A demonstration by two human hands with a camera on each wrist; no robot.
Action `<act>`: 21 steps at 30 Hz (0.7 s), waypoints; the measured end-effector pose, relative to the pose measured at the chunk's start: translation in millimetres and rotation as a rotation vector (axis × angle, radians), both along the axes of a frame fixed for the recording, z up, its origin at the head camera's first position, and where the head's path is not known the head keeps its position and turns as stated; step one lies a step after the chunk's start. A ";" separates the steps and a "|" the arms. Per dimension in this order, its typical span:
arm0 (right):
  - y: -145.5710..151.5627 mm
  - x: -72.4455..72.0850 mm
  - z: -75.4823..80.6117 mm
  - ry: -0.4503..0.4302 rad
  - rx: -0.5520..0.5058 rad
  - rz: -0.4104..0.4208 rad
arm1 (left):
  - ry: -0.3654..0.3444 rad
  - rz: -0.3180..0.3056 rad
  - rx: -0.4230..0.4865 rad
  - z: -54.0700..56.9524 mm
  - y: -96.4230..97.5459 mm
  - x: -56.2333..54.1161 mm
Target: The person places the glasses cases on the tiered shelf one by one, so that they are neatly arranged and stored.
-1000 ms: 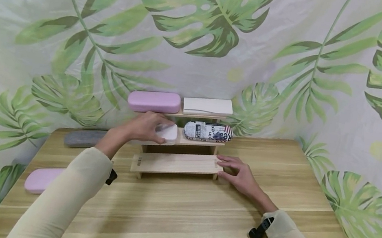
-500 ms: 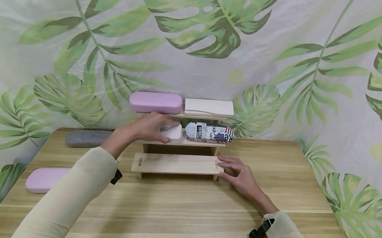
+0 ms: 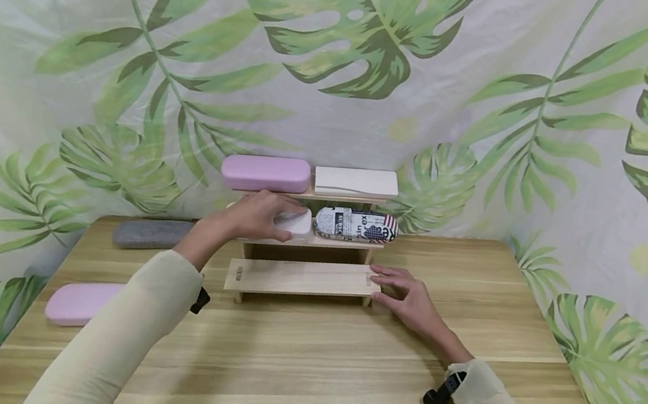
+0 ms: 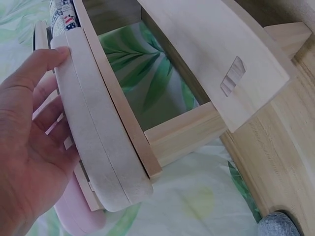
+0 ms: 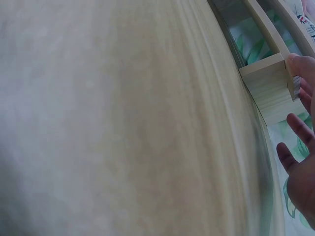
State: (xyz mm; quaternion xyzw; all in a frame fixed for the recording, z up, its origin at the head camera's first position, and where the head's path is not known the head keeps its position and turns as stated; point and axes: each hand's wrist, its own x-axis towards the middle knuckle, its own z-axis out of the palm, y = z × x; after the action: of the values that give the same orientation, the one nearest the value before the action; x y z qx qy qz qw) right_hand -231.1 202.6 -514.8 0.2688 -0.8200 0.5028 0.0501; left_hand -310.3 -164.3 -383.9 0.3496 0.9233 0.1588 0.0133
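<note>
My left hand (image 3: 254, 215) holds a white glasses case (image 4: 101, 118) on the middle step of a three-step wooden rack (image 3: 300, 279). In the left wrist view the thumb lies on the case's front and the fingers reach behind it. A glasses case with newspaper and flag print (image 3: 356, 226) sits at its right end. My right hand (image 3: 410, 300) grips the right end of the lowest step; in the right wrist view, its thumb and nearest fingers are on the board's edge, the others spread apart.
On the top step lie a lilac glasses case (image 3: 266, 174) and a flat white case (image 3: 356, 182). A grey case (image 3: 151, 234) and a pink case (image 3: 79, 302) rest on the table's (image 3: 297, 379) left side. Leaf-print cloth (image 3: 336, 120) hangs close behind the rack.
My left hand has shifted the white case slightly right and down onto the middle step, close against the printed case. The right hand stays at the rack's end.
</note>
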 end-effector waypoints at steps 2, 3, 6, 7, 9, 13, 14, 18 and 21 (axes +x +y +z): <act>-0.3 0.0 -0.4 0.001 0.000 -0.002 | 0.017 -0.004 -0.003 0.4 0.1 1.8; -0.5 0.0 -0.7 0.002 0.000 -0.003 | 0.023 -0.005 -0.003 0.7 -0.1 2.7; -1.0 -0.3 -1.5 0.008 -0.001 -0.002 | 0.050 -0.009 -0.001 2.1 -1.5 5.9; -0.9 -0.3 -1.6 0.010 0.001 -0.002 | 0.064 -0.015 -0.002 2.3 -2.5 6.7; -0.7 -0.3 -1.6 0.009 -0.001 -0.002 | 0.086 -0.029 0.003 2.4 -4.9 8.3; -0.4 -0.1 -0.1 -0.003 -0.008 -0.006 | 0.115 -0.055 0.032 1.5 -9.8 9.9; -0.5 -0.2 0.4 -0.009 -0.010 -0.008 | 0.116 -0.058 0.043 1.1 -10.8 10.0; -0.7 -0.1 1.4 -0.023 -0.010 -0.008 | 0.125 -0.066 0.058 -0.6 -12.8 9.4; -0.9 0.1 1.5 -0.029 -0.006 -0.006 | 0.123 -0.067 0.055 -1.5 -13.0 9.0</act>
State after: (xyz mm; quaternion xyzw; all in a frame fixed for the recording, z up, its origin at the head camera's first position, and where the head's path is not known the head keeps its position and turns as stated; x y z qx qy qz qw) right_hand -231.0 201.7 -513.3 0.2591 -0.8199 0.5089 0.0406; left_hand -301.3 -177.3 -385.4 0.3895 0.9055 0.1616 -0.0480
